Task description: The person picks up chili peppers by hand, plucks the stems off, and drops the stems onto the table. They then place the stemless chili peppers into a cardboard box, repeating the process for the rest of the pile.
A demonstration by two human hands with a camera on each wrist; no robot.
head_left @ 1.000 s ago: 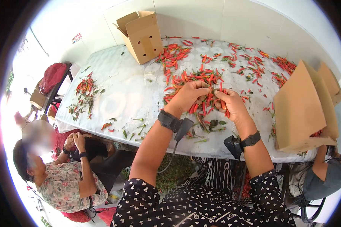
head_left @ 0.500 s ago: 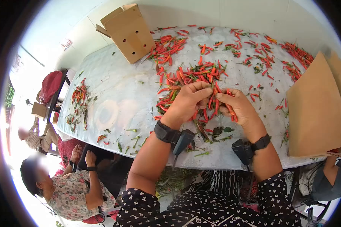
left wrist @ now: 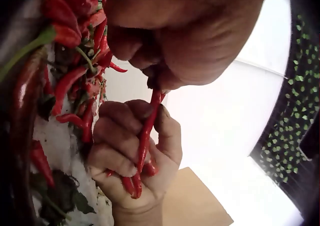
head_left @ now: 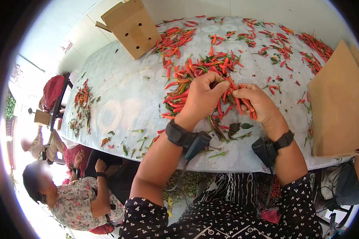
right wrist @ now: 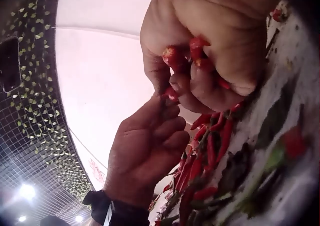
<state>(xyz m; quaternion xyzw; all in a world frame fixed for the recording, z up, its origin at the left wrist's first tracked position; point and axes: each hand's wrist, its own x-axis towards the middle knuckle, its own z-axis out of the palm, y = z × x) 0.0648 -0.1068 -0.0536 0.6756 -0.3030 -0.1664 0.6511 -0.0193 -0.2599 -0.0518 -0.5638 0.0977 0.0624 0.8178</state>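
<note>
My left hand (head_left: 203, 95) pinches the end of a long red chili (left wrist: 148, 131) between thumb and fingertips. My right hand (head_left: 261, 104) is curled around several red chilies (head_left: 248, 105) and also grips the far part of that long one. In the right wrist view, the blunt ends of chilies (right wrist: 172, 58) poke out of the right fist, no stem showing on them. Both hands meet just over the near edge of a pile of red chilies (head_left: 181, 99), many with green stems. A dark dried pod and leaves (head_left: 234, 127) lie below the hands.
A cardboard box with holes (head_left: 133, 34) stands at the back left, and a larger cardboard box (head_left: 339, 107) at the right. More chilies (head_left: 313, 46) lie scattered at the back. Stem scraps (head_left: 143, 140) dot the front edge. A person in a floral shirt (head_left: 75, 203) sits at left.
The head view has shifted, so the boxes sit farther out. Both hands have moved slightly right, still together at the chilies. More chili now shows in the right hand. The seated person's hands have parted.
</note>
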